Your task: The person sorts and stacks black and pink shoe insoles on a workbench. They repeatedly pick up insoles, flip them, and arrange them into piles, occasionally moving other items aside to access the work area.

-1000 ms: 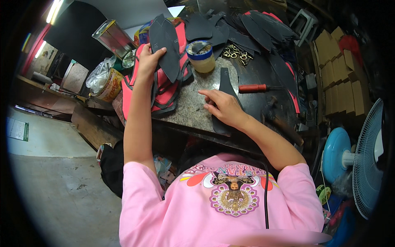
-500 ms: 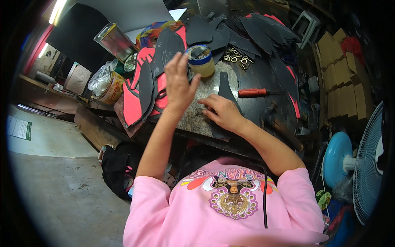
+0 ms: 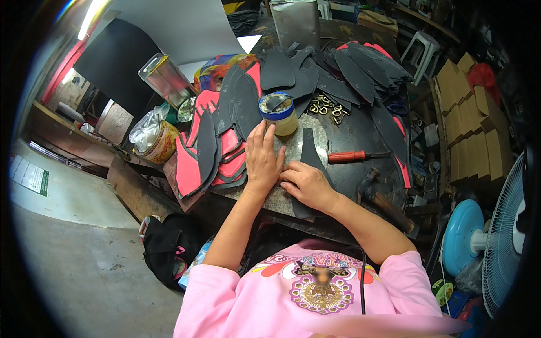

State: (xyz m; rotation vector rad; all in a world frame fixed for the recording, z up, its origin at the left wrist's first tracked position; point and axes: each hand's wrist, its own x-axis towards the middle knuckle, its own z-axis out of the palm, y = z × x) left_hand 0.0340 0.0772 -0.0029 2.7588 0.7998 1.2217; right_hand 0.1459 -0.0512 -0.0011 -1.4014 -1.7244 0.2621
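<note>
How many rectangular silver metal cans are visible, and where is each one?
2. One rectangular silver metal can is at upper left; the second can is at top centre, beyond the blue-rimmed translucent jar. Others may be hidden.

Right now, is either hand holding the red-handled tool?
No, the red-handled tool lies on the table, apart from the left hand and the right hand.

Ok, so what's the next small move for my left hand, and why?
Probably slide the left hand across to steady the black tapered cutout: the right hand lies over that piece, while the left, palm down over the speckled slab just beside it, seems to hold nothing.
</note>
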